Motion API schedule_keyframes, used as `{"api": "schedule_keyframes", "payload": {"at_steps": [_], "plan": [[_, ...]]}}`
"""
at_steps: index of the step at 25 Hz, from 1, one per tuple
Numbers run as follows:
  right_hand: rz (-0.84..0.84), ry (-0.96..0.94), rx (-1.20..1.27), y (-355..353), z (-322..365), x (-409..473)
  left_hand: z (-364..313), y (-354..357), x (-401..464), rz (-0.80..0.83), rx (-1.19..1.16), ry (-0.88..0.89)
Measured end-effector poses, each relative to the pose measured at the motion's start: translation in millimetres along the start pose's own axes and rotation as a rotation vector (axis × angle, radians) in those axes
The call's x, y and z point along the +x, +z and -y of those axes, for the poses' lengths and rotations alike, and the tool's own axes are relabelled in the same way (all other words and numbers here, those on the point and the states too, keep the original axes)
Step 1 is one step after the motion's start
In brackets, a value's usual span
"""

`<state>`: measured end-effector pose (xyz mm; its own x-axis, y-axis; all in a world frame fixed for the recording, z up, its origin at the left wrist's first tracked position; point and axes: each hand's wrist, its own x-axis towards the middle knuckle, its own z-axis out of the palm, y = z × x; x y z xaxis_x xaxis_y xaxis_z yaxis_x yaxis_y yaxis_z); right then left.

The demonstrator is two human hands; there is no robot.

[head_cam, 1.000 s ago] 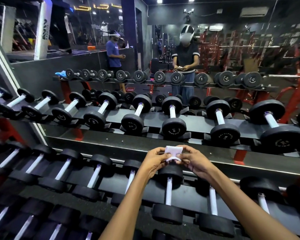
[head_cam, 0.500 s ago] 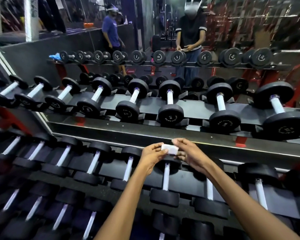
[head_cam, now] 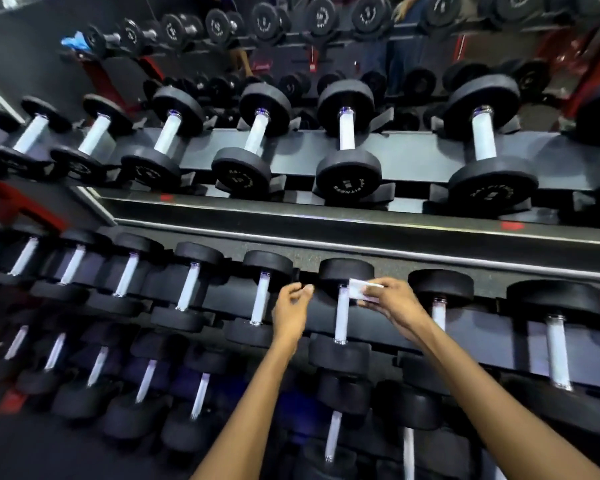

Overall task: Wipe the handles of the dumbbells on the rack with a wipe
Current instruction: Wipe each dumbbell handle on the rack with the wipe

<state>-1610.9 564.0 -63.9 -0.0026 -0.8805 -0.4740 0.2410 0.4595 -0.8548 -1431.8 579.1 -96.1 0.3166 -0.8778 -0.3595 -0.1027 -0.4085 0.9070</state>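
Observation:
A small white folded wipe (head_cam: 360, 289) is pinched in my right hand (head_cam: 394, 304), just right of the top of a silver dumbbell handle (head_cam: 342, 315) on the middle shelf. That dumbbell has black round heads, one at the far end (head_cam: 346, 269) and one nearer me. My left hand (head_cam: 291, 308) hovers just left of the same handle, fingers loosely curled and apart, holding nothing. Neither hand touches the handle.
The rack (head_cam: 361, 233) holds rows of black dumbbells with silver handles on three shelves, the upper row (head_cam: 346, 128) beyond a metal rail. A mirror behind reflects more dumbbells and a blue cloth (head_cam: 72, 41). Red frame parts (head_cam: 594, 77) stand at the sides.
My left hand has let go of the wipe and moved left; the right hand alone now holds it beside the handle. My view has tilted down toward the rack.

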Motion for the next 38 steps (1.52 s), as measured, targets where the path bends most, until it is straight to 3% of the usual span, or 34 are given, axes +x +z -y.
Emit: {"api": "schedule_keyframes", "payload": {"at_steps": [3, 7, 11, 13, 15, 18, 22, 25, 30, 34, 38], "plan": [[-0.143, 0.074, -0.028, -24, -48, 33, 58, 0, 28, -0.160, 0.211, -0.027], [-0.278, 0.176, -0.177, -43, -129, 78, 127, 15, 83, -0.066, 0.462, 0.084], [-0.264, 0.195, -0.420, -54, -189, 121, 167, 39, 157, 0.047, 0.642, 0.330], [-0.171, 0.138, -0.616, -54, -201, 137, 181, 53, 191, 0.092, 0.777, 0.467], [0.036, 0.157, -0.737, -46, -203, 153, 201, 66, 216, 0.120, 0.942, 0.558], [0.310, 0.300, -0.563, -45, -198, 157, 224, 77, 225, 0.031, 1.102, 0.646], [0.344, 0.260, -0.536, -54, -195, 147, 230, 75, 227, -0.010, 1.140, 0.706], [0.316, 0.331, -0.502, -37, -194, 159, 228, 75, 224, -0.009, 1.126, 0.689], [0.227, 0.283, -0.797, -38, -191, 154, 230, 75, 226, -0.018, 1.130, 0.693], [0.139, 0.284, -0.831, -18, -191, 147, 229, 74, 223, -0.022, 1.121, 0.688], [0.123, 0.298, -1.104, -9, -179, 134, 229, 75, 224, -0.037, 1.112, 0.698]]}}
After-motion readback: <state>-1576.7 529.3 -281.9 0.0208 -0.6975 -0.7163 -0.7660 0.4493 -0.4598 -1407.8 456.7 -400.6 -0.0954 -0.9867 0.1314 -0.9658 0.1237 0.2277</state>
